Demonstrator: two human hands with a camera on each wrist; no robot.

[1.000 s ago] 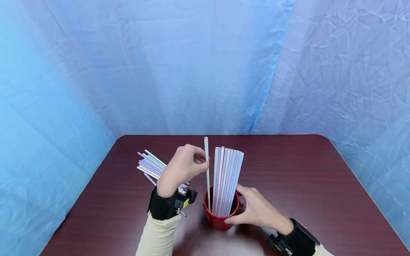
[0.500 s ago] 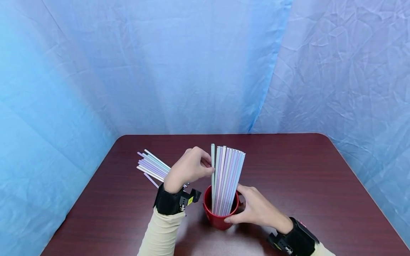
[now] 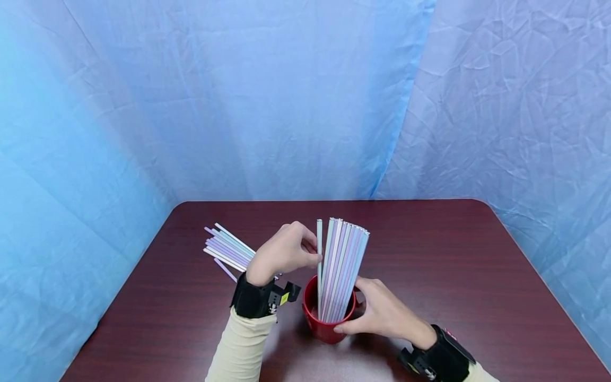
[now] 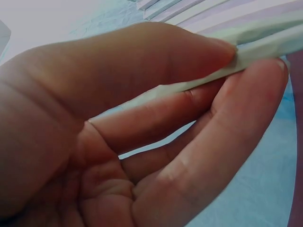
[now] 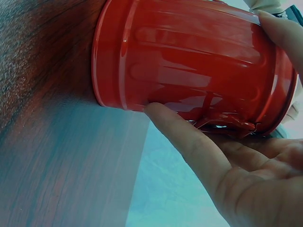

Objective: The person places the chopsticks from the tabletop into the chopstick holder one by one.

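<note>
A loose pile of pastel straws (image 3: 228,247) lies flat on the dark counter (image 3: 429,254) just beyond and outside the left hand (image 3: 282,251), fanning away toward the blue backdrop (image 3: 267,101). Nothing stands between the two hands but the red cup (image 3: 329,317). The right hand (image 3: 382,314) curls around the cup's side, thumb and fingers on its wall, holding it upright. The left hand pinches a single pale straw (image 3: 319,260) between thumb and fingertips; it stands nearly vertical, long axis up and down, lower end inside the cup, touching the bundle of straws (image 3: 342,268) that leans slightly toward the right hand.
</note>
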